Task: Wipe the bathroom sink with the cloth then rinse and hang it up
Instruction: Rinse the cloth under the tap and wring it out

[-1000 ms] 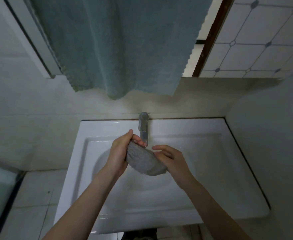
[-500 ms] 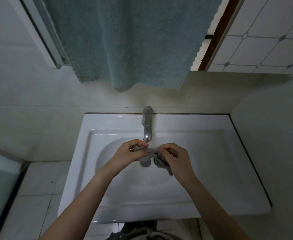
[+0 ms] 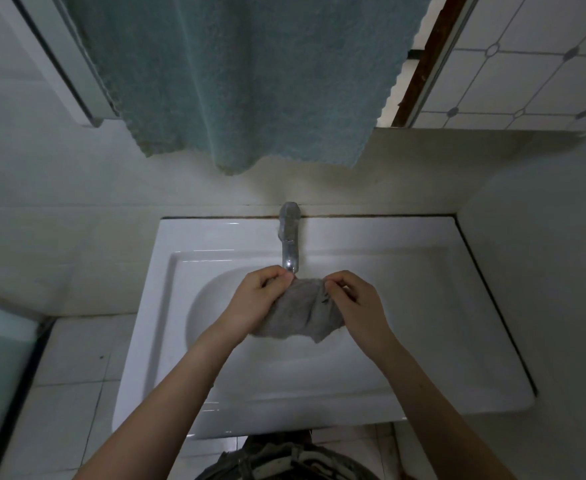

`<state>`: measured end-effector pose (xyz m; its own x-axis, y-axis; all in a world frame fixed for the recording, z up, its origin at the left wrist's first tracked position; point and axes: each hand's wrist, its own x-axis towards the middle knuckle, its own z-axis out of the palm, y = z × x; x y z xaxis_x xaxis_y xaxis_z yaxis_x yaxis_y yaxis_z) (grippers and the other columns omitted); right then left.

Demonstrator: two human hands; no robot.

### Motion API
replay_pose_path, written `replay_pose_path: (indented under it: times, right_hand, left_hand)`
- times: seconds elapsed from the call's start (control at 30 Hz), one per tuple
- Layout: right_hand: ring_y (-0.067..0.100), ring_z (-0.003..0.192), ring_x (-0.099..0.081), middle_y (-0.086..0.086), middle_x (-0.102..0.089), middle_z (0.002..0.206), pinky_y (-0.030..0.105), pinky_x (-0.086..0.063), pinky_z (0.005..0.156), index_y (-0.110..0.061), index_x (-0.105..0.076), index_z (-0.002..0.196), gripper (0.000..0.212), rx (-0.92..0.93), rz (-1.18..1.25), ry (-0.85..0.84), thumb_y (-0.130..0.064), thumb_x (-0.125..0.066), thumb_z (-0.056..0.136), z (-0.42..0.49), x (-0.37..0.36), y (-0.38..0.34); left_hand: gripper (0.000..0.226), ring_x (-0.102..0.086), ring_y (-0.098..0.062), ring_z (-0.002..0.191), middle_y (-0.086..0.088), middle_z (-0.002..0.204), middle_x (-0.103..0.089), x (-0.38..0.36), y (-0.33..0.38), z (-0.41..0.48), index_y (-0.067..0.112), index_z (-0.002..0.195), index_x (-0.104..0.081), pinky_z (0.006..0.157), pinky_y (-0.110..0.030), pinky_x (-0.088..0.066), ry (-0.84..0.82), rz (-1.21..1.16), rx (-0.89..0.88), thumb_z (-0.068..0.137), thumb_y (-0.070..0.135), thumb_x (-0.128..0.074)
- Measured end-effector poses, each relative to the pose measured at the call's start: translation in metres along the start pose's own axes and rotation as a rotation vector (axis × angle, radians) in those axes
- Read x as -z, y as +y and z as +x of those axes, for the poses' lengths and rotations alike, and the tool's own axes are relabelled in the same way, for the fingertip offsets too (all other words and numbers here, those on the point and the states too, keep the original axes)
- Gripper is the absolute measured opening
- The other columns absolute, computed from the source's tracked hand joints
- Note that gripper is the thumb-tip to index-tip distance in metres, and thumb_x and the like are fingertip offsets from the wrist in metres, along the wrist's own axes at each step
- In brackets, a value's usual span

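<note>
Both of your forearms reach up from the bottom of the frame and meet at centre, where your left hand [image 3: 255, 301] and right hand [image 3: 357, 304] each pinch a top corner of the grey cloth [image 3: 302, 315] with curled fingers. The cloth hangs spread between them, just below the metal tap [image 3: 289, 242] and over the bowl of the white sink [image 3: 423, 306]. A teal towel [image 3: 250, 81] hangs across the upper middle of the frame.
</note>
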<state>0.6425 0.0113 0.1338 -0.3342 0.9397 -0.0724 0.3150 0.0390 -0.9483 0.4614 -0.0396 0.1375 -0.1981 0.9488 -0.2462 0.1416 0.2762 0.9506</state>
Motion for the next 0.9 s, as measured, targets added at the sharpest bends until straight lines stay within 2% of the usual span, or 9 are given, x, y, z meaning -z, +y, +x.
replay_pose_path:
  times: [0.1,0.23,0.37,0.47,0.57,0.6,0.67,0.73,0.9]
  right_hand:
    - [0.006,0.075,-0.062,0.000,-0.068,0.082,0.014,-0.048,0.068,-0.007,-0.066,0.088,0.008,-0.067,0.063,0.076,-0.012,-0.061,0.092,0.003,-0.001,0.004]
    - [0.027,0.102,-0.067,0.011,-0.071,0.108,0.042,-0.055,0.087,-0.006,-0.066,0.109,0.027,-0.473,0.653,-0.106,-0.026,-0.060,0.093,-0.002,-0.014,0.013]
    - [0.027,0.097,-0.065,0.020,-0.069,0.103,0.043,-0.051,0.089,-0.001,-0.071,0.099,0.030,-0.378,0.531,-0.173,-0.021,-0.068,0.076,-0.011,-0.023,0.019]
    - [0.023,0.079,-0.055,0.016,-0.060,0.082,0.039,-0.044,0.072,0.003,-0.066,0.087,0.034,-0.319,0.401,-0.083,-0.029,-0.070,0.074,-0.011,-0.022,0.015]
    - [0.013,0.065,-0.050,0.005,-0.054,0.068,0.028,-0.040,0.061,0.001,-0.064,0.079,0.020,-0.317,0.360,-0.060,-0.018,-0.066,0.086,-0.008,-0.020,0.008]
    - [0.012,0.063,-0.052,0.004,-0.056,0.067,0.028,-0.042,0.061,0.000,-0.065,0.079,0.019,-0.309,0.326,-0.062,-0.017,-0.066,0.087,-0.008,-0.022,0.007]
    - [0.016,0.067,-0.055,0.006,-0.058,0.070,0.032,-0.045,0.065,0.000,-0.061,0.079,0.024,-0.302,0.297,-0.046,-0.022,-0.068,0.086,-0.009,-0.027,0.004]
    - [0.021,0.070,-0.058,0.011,-0.058,0.072,0.033,-0.048,0.066,0.000,-0.059,0.081,0.028,-0.312,0.344,-0.011,-0.026,-0.068,0.086,-0.011,-0.029,0.001]
    - [0.031,0.091,-0.070,0.022,-0.070,0.092,0.041,-0.058,0.082,0.000,-0.065,0.087,0.018,-0.265,0.459,0.011,-0.017,-0.064,0.091,-0.019,-0.019,-0.002]
  left_hand:
    - [0.028,-0.064,-0.015,0.082,-0.008,0.090,-0.071,-0.004,0.005,0.000,0.007,0.096,-0.071,0.075,-0.030,-0.051,-0.055,-0.336,0.124,0.096,0.029,-0.053]
    - [0.036,-0.064,-0.025,0.096,-0.018,0.106,-0.068,-0.005,0.001,0.004,0.000,0.113,-0.063,0.078,-0.032,-0.055,-0.086,-0.749,0.273,0.099,0.028,-0.046]
    - [0.035,-0.064,-0.026,0.097,-0.016,0.103,-0.069,0.004,-0.012,0.004,0.005,0.106,-0.066,0.081,-0.034,-0.056,-0.004,-0.861,0.368,0.100,0.030,-0.043]
    - [0.024,-0.062,-0.021,0.087,-0.005,0.089,-0.070,0.009,-0.017,-0.001,0.010,0.097,-0.066,0.065,-0.023,-0.053,0.152,-0.571,0.336,0.098,0.025,-0.046]
    - [0.017,-0.054,-0.016,0.103,0.003,0.107,-0.060,0.011,-0.026,-0.005,0.027,0.106,-0.062,0.083,-0.026,-0.045,0.299,0.130,0.163,0.091,0.032,-0.058]
    - [0.018,-0.051,-0.014,0.104,0.009,0.107,-0.056,0.009,-0.025,-0.007,0.032,0.104,-0.061,0.088,-0.029,-0.041,0.299,0.256,0.062,0.086,0.035,-0.062]
    - [0.014,-0.053,-0.010,0.091,0.015,0.094,-0.059,0.000,-0.018,-0.014,0.032,0.089,-0.060,0.083,-0.029,-0.043,0.183,0.220,-0.096,0.077,0.034,-0.066]
    - [0.015,-0.058,-0.011,0.078,0.007,0.088,-0.062,-0.017,-0.010,-0.022,0.027,0.083,-0.059,0.073,-0.030,-0.049,0.053,0.126,-0.120,0.075,0.031,-0.071]
    - [0.014,-0.063,-0.010,0.072,0.005,0.078,-0.067,-0.038,-0.009,-0.029,0.024,0.082,-0.065,0.068,-0.026,-0.053,0.200,0.175,-0.185,0.076,0.031,-0.075]
